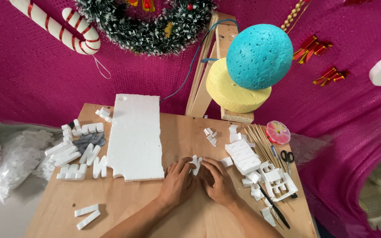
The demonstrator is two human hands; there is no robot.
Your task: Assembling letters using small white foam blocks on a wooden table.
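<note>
My left hand (177, 181) and my right hand (217, 180) rest side by side on the wooden table (124, 207), fingertips meeting on a small white foam cutout (195, 163). Both hands pinch this piece between thumbs and fingers. A large white foam slab (135, 136) with a ragged edge lies just left of my left hand. To the right of my right hand is a pile of white foam offcuts and cut letters (265, 174).
Cut foam letters (78, 154) cluster at the table's left. Bamboo skewers (261, 141), scissors (288, 157), a black pen (273, 206) and a round pink item (278, 132) lie at right. Behind stand a blue foam ball (259, 56), a yellow foam disc (232, 90), a wooden stand, a wreath and a candy cane.
</note>
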